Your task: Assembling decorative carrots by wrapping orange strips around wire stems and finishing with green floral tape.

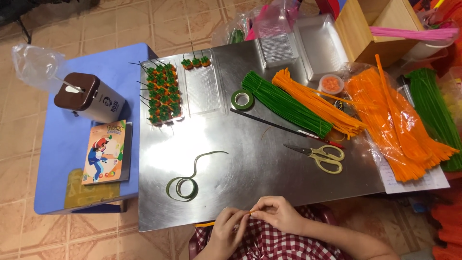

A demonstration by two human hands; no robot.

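Note:
At the near edge of the steel table (255,163), my left hand (226,227) and my right hand (276,214) meet, both pinching a thin orange pipe cleaner (207,224) that sticks out to the left. A curled strip of green tape (185,185) lies on the table just beyond my hands. Farther back lie cream-handled scissors (325,156), a thin dark stick (279,126), a roll of green tape (242,99), and bundles of green pipe cleaners (286,103) and orange pipe cleaners (317,103).
A clear tray (162,94) holds several small orange-and-green pieces; three more sit at the back (196,62). Loose orange pipe cleaners (399,125) in plastic fill the right side. On the left, a blue stool (57,144) bears a brown-lidded box (89,97) and a small booklet (104,151).

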